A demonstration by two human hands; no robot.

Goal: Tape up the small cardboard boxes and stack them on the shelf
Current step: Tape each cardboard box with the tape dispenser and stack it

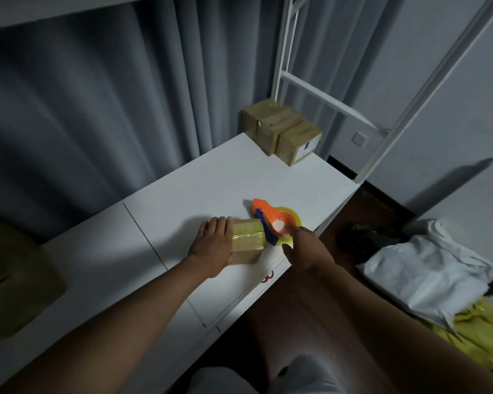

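A small cardboard box (248, 237) with yellowish tape across its top lies on the white shelf board (182, 194). My left hand (214, 245) rests flat on the box's left part, fingers straight. An orange tape dispenser (276, 220) with a blue blade and a yellow tape roll lies against the box's right end. My right hand (305, 248) hovers at the dispenser's near side, fingers loosely spread, index finger touching its hub. Taped boxes (282, 135) stand together at the board's far right corner.
A white metal shelf frame (382, 155) rises at the board's right end. Grey curtains hang behind. White bags and yellow material (433, 277) lie on the dark floor to the right. A brown object (15, 274) sits at the left edge.
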